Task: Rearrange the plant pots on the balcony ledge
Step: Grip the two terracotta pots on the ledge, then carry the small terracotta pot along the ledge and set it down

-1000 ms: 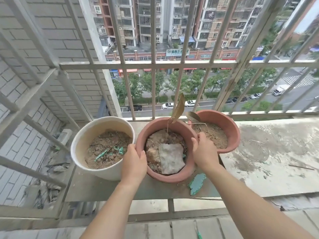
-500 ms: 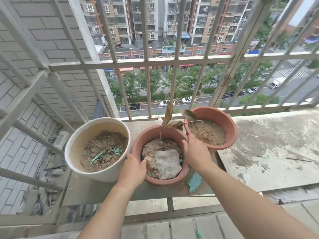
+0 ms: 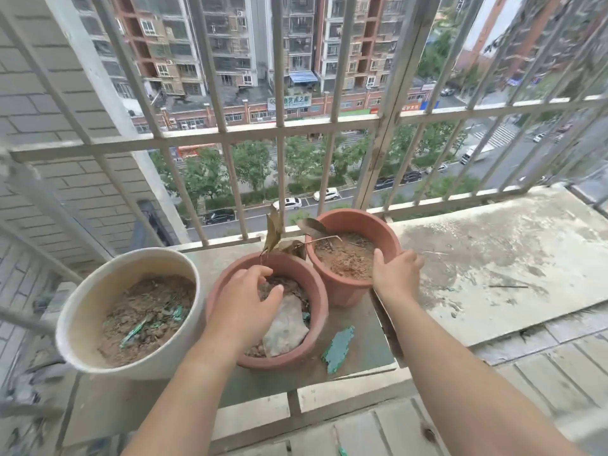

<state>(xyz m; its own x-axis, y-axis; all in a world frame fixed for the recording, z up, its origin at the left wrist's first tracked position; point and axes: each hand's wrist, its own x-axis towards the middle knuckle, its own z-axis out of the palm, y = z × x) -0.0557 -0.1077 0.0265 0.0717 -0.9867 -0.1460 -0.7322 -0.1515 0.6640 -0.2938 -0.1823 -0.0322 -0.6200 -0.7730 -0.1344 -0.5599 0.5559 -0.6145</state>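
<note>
A barred balcony railing point(image 3: 279, 126) stands high over a street, with a stained concrete ledge point(image 3: 493, 258) below it. At left sits a white pot point(image 3: 82, 317). The left hand point(image 3: 243, 304) hovers loosely curled over the middle terracotta pot point(image 3: 316, 291), hiding its soil. The right hand point(image 3: 394, 274) grips the far terracotta pot point(image 3: 348, 218) by its right rim. A green scrap point(image 3: 339, 348) lies near.

concrete ledge point(image 3: 493, 258) w/ white pot point(image 3: 98, 311), 2 terracotta pots point(image 3: 317, 311) point(image 3: 342, 291), maybe plastic scrap point(image 3: 339, 350).
</note>
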